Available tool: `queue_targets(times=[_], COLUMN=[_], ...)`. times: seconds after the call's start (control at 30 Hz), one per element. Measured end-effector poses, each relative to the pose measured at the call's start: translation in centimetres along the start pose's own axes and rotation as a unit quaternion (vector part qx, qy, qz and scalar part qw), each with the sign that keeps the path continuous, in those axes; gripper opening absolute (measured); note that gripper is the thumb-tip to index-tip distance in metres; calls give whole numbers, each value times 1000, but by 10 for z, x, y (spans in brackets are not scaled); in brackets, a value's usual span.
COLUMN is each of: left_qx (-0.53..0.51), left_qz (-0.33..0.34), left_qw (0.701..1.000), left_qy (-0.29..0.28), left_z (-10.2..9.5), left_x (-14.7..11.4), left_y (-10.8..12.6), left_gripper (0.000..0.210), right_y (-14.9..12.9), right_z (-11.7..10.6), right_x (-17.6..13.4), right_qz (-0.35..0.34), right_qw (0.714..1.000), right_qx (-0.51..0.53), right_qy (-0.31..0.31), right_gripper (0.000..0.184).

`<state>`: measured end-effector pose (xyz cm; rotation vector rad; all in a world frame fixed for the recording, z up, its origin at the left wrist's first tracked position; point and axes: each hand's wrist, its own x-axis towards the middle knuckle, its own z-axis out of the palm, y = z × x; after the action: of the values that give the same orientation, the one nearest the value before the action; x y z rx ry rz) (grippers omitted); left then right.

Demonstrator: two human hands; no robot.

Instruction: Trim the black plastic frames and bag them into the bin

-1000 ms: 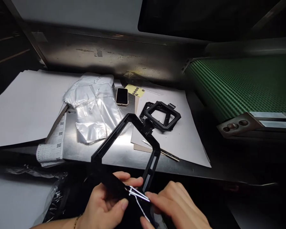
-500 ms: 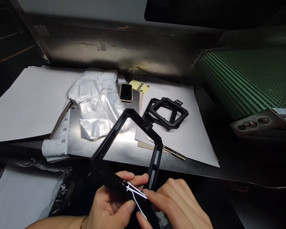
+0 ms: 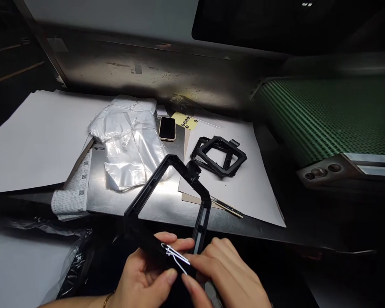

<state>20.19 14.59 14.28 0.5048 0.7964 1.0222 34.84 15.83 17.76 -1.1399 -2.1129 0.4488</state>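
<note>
Apparently mid-fitting, my left grip (image 3: 144, 273) encircles a black frame (image 3: 150, 185); my right grip (image 3: 226, 271) pinches bent metal (image 3: 178, 255); steadiness seems needed next.

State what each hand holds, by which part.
The left hand holds the black frame by its near side; the right hand pinches the shiny forked piece by its ends between thumb and forefinger. Whether that hand grips the grey item is unclear.

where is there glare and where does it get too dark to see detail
Head view: glare whitens patches of the bags and table; in the head view, the frame's near side sinks into shadow by the left hand; in the head view, the belt dims toward the upper right.
</note>
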Motion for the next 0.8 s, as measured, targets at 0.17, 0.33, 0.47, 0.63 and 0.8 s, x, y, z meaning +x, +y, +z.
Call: queue_targets(times=[0.17,0.33,0.47,0.63,0.8], left_qx=[211,486,625,705,660], left_qz=[36,328,376,319,317], left_qw=[975,810,683,628,681], left_qy=[61,14,-45,-77,3], left_z=[-27,-68,-84,-91,-103], left_x=[4,9,13,14,4], left_y=[4,-6,-12,-23,-29], left_gripper=[23,40,42,41,38], right_y=[27,113,157,94,27], right_z=[-5,11,27,37,50], right_x=[-3,0,10,15,12], right_qz=[262,358,382,316,262], right_qw=[947,925,914,924,896], right_qx=[183,86,61,218,335], right_qy=[-20,94,122,7,-125], right_gripper=[19,26,33,57,36])
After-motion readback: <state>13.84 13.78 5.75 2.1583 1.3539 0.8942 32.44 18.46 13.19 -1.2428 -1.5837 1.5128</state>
